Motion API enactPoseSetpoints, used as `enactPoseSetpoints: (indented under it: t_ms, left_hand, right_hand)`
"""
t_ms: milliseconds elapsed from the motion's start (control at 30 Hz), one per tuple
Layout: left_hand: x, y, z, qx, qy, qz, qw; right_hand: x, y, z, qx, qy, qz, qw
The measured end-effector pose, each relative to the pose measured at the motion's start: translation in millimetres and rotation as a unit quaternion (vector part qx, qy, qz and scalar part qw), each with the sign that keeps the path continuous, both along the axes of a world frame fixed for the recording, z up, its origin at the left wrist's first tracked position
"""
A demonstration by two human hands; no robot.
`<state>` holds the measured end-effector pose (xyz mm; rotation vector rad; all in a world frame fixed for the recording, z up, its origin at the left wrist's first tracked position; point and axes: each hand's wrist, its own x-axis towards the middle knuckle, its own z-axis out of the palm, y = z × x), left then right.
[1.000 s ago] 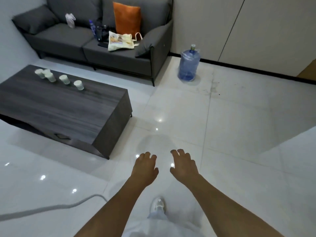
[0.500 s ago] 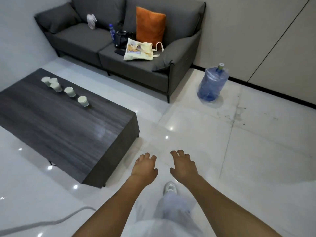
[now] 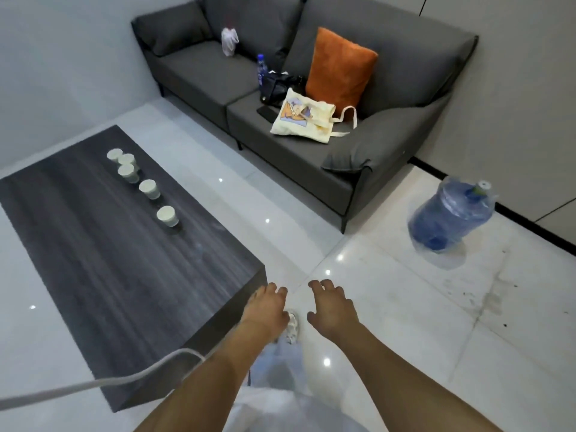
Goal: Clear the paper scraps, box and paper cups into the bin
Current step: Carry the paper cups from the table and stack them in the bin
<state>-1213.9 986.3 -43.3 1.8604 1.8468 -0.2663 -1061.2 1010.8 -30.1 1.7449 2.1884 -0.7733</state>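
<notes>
Several pale paper cups [image 3: 167,216] stand in a loose row on the far side of a dark wooden coffee table [image 3: 103,266]. My left hand [image 3: 265,307] hovers over the table's near right corner, fingers relaxed, holding nothing. My right hand [image 3: 332,308] hangs beside it over the white floor, also empty with loose fingers. No bin, box or paper scraps show in this view.
A grey sofa [image 3: 311,151] stands behind the table with an orange cushion [image 3: 341,71], a cream tote bag [image 3: 304,120], a black bag and a small bottle. A blue water jug [image 3: 452,215] sits on the tiled floor at right. A grey cable [image 3: 93,385] runs at lower left.
The view has closed in on the table and sofa and swung left. Both hands stay out in front, empty; the left one now hangs over the table's corner.
</notes>
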Motion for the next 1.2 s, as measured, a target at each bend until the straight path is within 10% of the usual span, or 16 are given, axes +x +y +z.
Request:
enactPoseSetpoints:
  t_ms: [600,1200]
  left_hand:
    - [-83.6,311.8,-0.1,-0.017,-0.01,0.16,0.987]
    - [-162.9,479.6,9.5,-0.009,-0.025,0.473,0.881]
  right_hand:
    - [-90.5,367.0,7.5,-0.01,-0.008,0.142,0.99]
    - [-233.2,618.1,19.9,-0.003,-0.026,0.425,0.905]
